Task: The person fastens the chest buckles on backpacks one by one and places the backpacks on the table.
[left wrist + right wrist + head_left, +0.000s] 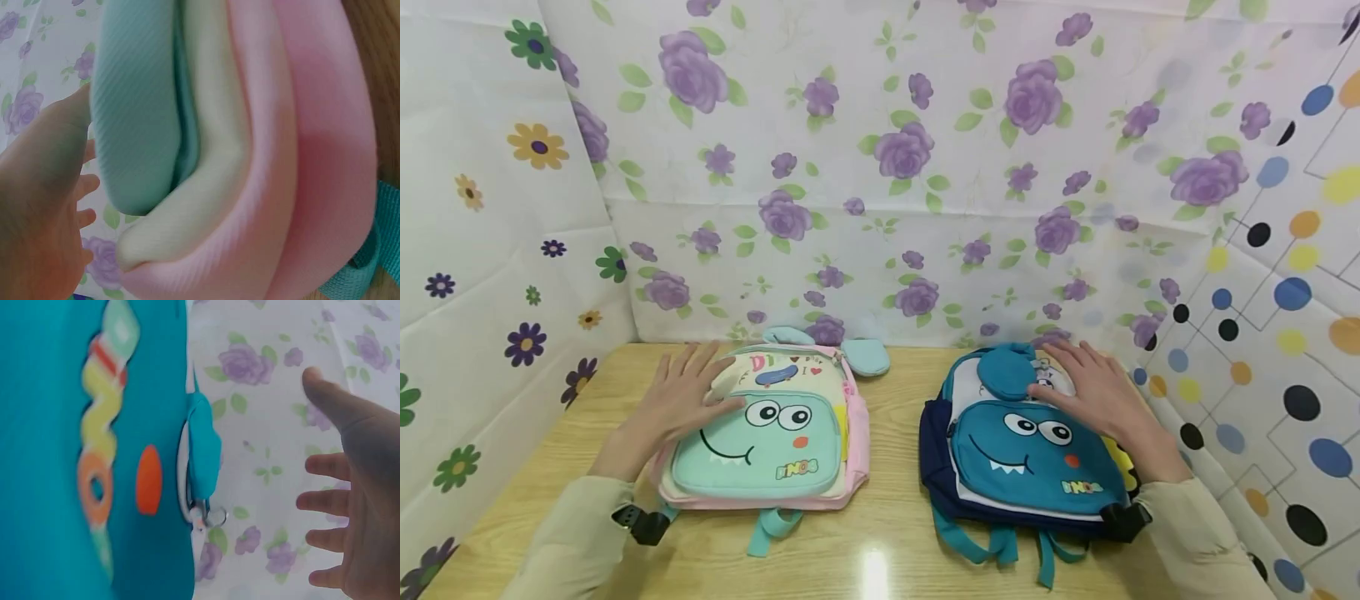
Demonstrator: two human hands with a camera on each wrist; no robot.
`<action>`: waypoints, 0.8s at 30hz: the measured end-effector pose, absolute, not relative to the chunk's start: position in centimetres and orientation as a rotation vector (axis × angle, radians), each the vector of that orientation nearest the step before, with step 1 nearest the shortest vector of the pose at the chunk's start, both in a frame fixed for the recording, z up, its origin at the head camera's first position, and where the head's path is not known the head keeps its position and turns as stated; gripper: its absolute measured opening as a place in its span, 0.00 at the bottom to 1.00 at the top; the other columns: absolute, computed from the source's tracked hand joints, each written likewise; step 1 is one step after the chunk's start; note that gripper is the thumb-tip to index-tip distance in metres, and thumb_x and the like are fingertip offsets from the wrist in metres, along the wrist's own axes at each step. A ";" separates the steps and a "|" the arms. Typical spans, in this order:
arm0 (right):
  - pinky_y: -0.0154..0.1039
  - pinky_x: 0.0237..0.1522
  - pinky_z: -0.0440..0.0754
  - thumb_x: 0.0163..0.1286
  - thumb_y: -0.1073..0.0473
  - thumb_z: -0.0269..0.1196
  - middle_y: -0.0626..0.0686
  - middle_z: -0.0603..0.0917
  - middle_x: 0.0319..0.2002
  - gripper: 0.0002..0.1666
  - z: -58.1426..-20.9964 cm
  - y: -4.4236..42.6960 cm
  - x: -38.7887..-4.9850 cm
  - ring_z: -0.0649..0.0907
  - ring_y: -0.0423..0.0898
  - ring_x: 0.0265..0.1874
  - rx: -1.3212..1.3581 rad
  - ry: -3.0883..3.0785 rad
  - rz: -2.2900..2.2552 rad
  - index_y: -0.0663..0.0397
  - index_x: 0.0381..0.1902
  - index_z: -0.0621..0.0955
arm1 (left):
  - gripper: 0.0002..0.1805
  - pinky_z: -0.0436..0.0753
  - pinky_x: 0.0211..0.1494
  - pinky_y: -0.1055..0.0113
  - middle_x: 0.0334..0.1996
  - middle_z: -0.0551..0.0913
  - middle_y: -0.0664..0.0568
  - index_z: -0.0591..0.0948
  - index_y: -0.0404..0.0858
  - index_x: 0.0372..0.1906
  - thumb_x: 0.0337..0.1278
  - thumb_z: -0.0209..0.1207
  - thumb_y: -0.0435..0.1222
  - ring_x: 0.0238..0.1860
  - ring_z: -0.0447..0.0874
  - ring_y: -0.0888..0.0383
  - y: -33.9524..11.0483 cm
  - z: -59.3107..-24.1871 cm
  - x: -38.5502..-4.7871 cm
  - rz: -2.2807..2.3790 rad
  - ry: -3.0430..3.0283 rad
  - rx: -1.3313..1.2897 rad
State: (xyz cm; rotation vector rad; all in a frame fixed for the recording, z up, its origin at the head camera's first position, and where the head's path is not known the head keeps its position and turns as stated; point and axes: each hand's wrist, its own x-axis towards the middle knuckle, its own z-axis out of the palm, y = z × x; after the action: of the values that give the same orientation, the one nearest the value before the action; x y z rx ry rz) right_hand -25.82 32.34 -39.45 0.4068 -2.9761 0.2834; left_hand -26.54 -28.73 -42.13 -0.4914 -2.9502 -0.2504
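Two children's backpacks with cartoon faces lie side by side on the wooden table. Pink, cream and mint is the left backpack (756,458); the right backpack (1037,458) is teal and navy. My left hand (681,396), fingers spread, is over the upper left side of the pink one. In the left wrist view that bag's side fills the middle, with the hand beside it. Over the teal bag's upper right side is my right hand (1093,392), its fingers straight and apart. The right wrist view shows a gap between this hand and the bag. Neither hand grips anything.
A light blue flap (867,357) sticks out at the pink bag's upper right. Teal straps (973,542) trail toward the table's front edge. Flower-printed cloth (880,208) stands behind the table (891,467), and a dotted cloth (1285,400) borders the right side.
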 end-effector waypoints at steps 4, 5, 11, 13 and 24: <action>0.70 0.67 0.60 0.69 0.28 0.55 0.63 0.69 0.70 0.46 -39.2 31.6 -25.7 0.65 0.68 0.70 0.453 -2.933 0.365 0.51 0.73 0.68 | 0.42 0.47 0.72 0.30 0.76 0.55 0.35 0.66 0.39 0.73 0.65 0.53 0.63 0.74 0.51 0.30 -28.7 -42.1 -26.3 -0.290 -2.956 -0.514; 0.70 0.66 0.62 0.70 0.30 0.56 0.63 0.70 0.69 0.44 -39.1 31.3 -25.6 0.67 0.67 0.69 0.462 -2.925 0.402 0.52 0.71 0.70 | 0.41 0.49 0.72 0.31 0.76 0.57 0.35 0.67 0.39 0.73 0.66 0.52 0.62 0.73 0.53 0.30 -28.7 -42.1 -26.3 -0.307 -2.953 -0.519; 0.65 0.61 0.72 0.73 0.39 0.59 0.61 0.76 0.65 0.31 -38.5 29.0 -25.9 0.74 0.63 0.63 0.523 -2.877 0.562 0.51 0.65 0.77 | 0.34 0.61 0.68 0.33 0.69 0.69 0.34 0.70 0.37 0.69 0.69 0.54 0.56 0.67 0.66 0.31 -29.0 -42.2 -25.9 -0.445 -2.939 -0.507; 0.64 0.60 0.73 0.73 0.41 0.59 0.60 0.77 0.64 0.29 -38.2 28.0 -26.0 0.76 0.62 0.62 0.535 -2.874 0.586 0.50 0.64 0.77 | 0.33 0.64 0.66 0.33 0.68 0.71 0.35 0.71 0.38 0.69 0.69 0.53 0.56 0.66 0.68 0.31 -29.2 -42.2 -25.8 -0.483 -2.940 -0.488; 0.60 0.60 0.75 0.73 0.44 0.60 0.56 0.79 0.62 0.25 -37.7 23.5 -26.1 0.76 0.58 0.63 0.614 -2.868 0.674 0.47 0.62 0.79 | 0.32 0.64 0.66 0.33 0.68 0.71 0.35 0.72 0.38 0.67 0.70 0.54 0.55 0.68 0.65 0.31 -30.3 -42.7 -24.7 -0.674 -2.938 -0.428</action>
State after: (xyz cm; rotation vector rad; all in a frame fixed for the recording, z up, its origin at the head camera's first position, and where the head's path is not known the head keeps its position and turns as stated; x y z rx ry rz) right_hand -26.14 23.47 -37.70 0.6142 -2.8676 0.6737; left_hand -24.69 -30.28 -42.70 -0.4278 -2.9385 -0.6735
